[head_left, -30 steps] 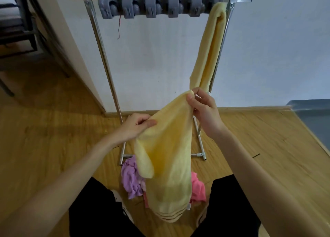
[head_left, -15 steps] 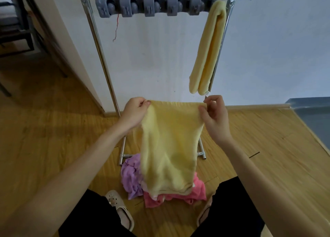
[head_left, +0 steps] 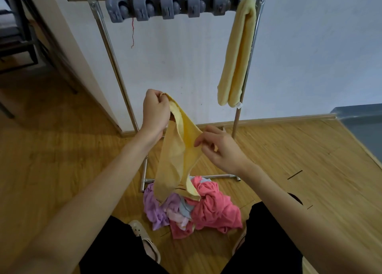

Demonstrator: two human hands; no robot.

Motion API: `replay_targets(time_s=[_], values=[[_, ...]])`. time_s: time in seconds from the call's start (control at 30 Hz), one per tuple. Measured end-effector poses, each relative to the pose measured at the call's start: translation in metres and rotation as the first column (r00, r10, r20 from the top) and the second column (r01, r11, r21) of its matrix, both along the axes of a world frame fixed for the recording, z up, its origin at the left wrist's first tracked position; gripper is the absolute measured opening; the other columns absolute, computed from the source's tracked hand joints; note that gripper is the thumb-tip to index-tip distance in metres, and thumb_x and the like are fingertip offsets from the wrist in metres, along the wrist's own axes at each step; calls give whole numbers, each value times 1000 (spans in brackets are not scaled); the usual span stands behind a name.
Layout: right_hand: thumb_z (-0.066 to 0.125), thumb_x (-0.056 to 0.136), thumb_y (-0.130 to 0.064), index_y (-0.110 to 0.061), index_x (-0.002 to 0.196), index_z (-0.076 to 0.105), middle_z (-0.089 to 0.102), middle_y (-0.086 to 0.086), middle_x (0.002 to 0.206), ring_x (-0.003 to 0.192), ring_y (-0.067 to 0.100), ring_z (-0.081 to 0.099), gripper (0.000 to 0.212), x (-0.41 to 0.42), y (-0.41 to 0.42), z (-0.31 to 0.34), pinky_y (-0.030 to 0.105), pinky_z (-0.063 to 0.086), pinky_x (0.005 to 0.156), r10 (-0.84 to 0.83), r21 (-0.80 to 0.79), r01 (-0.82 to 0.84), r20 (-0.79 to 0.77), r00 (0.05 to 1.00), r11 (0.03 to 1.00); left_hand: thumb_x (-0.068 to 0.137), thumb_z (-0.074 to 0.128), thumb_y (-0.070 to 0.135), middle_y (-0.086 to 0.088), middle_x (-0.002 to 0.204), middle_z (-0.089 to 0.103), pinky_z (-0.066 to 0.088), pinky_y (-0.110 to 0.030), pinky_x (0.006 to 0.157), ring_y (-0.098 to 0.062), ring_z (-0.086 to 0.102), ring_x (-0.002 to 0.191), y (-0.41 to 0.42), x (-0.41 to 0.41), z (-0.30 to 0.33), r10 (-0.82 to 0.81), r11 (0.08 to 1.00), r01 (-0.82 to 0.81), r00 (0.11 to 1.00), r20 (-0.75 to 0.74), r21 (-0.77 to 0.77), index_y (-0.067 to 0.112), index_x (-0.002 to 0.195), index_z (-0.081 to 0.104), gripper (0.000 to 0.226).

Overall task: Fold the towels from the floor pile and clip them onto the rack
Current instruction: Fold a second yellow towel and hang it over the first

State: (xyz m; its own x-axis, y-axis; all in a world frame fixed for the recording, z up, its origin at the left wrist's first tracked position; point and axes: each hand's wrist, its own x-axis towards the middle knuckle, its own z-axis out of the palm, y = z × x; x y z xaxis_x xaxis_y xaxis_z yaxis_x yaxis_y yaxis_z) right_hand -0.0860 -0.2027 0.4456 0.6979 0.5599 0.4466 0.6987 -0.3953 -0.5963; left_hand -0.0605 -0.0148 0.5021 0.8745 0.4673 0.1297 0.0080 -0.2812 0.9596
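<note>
A yellow towel (head_left: 175, 164) hangs folded lengthwise in front of me, its striped end just above the floor pile (head_left: 198, 209) of pink, purple and pale towels. My left hand (head_left: 155, 110) pinches its top end, held high. Lower and to the right, my right hand (head_left: 219, 147) has its fingertips on the towel's side edge, fingers partly spread. Behind stands the metal rack (head_left: 115, 67) with a row of grey clips (head_left: 171, 7) on its top bar. A second yellow towel (head_left: 237, 54) hangs folded from the rightmost clip.
The rack stands against a white wall, its base bars (head_left: 215, 176) on the wooden floor just behind the pile. My legs and beige slippers (head_left: 146, 240) flank the pile. A dark chair frame (head_left: 18, 42) is at far left and a grey-blue ledge (head_left: 363, 125) at right.
The towel was stretched wide between both hands; now my left hand holds the top end alone, and my right hand has dropped down to the side edge. The towel hangs narrower.
</note>
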Motion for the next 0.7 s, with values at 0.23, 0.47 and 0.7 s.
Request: replay_targets(time_s=[0.23,0.47,0.7], values=[[57,81,-44,-14,99,67,55,-4,88,66,11,54,36,-3,22,-7,36,50,62,16,13,-15,-133,991,1000,98,37,16,-13,99,57,54,-54,80,-32,62,94,0,-9,8,51,998,-50,998,43,-22,18,96,46,9],[66,87,-23,-15,78,58,51,-3,73,63,15,50,15,-2,31,-8,35,47,58,-22,153,41,-124,992,987,97,38,15,-15,102,58,55,-54,79,-31,63,94,-3,-14,13,89,993,-85,995,39,-81,20,92,47,11],[63,90,-17,-10,82,60,55,-4,76,65,10,53,11,13,6,3,22,46,61,-104,231,138,-153,983,963,101,38,11,-16,99,59,61,-40,65,-20,70,74,12,-20,19,16,996,-17,1000,-12,-92,6,105,48,12]])
